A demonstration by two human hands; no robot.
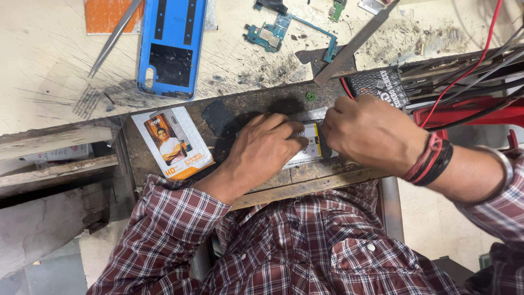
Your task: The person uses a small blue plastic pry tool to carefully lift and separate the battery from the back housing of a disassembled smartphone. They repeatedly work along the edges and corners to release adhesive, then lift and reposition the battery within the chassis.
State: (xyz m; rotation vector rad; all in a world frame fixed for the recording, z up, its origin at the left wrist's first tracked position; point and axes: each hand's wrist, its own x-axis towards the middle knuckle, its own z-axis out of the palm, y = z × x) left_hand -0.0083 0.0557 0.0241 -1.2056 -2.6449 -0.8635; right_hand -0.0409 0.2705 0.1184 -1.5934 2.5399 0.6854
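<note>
Head view looks down on both my hands meeting over an opened phone (310, 143) that lies flat on the dark wooden table (256, 104), its pale battery face showing between them. The fingers of my left hand (261, 152) press curled together on the phone's left part, pinning it. My right hand (371, 134) has its fingers bunched at the phone's right end; whether they pinch anything I cannot tell. To work well here, I judge, the left should keep the phone steady while the right works gently. A blue back cover (172, 46) and a circuit board (270, 33) lie farther off.
</note>
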